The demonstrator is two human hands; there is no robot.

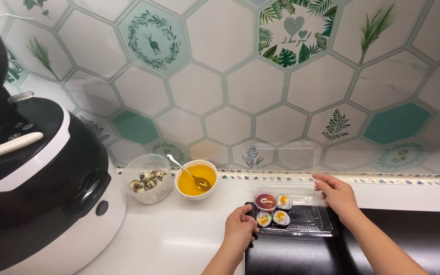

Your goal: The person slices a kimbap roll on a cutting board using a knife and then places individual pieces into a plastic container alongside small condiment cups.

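A black plastic sushi tray lies on a dark surface at the counter's edge. It holds three rice rolls and a small cup of red sauce at its left end. Its clear lid stands open against the tiled wall. My left hand grips the tray's left end beside the rolls. My right hand holds the lid's lower right edge near the hinge.
A white bowl of yellow liquid with a spoon and a clear tub of speckled small eggs stand on the white counter. A large black and white cooker fills the left. A black cooktop lies at right.
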